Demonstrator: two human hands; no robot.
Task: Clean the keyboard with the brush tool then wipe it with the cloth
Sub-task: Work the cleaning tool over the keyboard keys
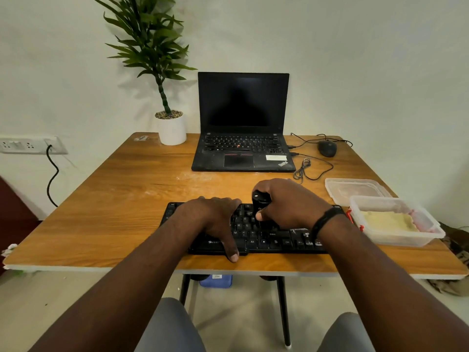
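Note:
A black keyboard (269,237) lies near the front edge of the wooden table (114,199). My left hand (215,219) rests flat across its left half, thumb hooked over the front edge. My right hand (289,204) grips a black brush tool (259,200) upright over the middle keys; its bristle end is hidden behind my fingers. A yellowish cloth (388,221) lies inside a clear plastic container (429,236) to the right of the keyboard.
An open black laptop (242,138) stands behind the keyboard, with a potted plant (171,128) to its left and a wired mouse (327,148) to its right. The container's lid (355,190) lies behind the container. A mouse cable (312,168) loops between laptop and lid.

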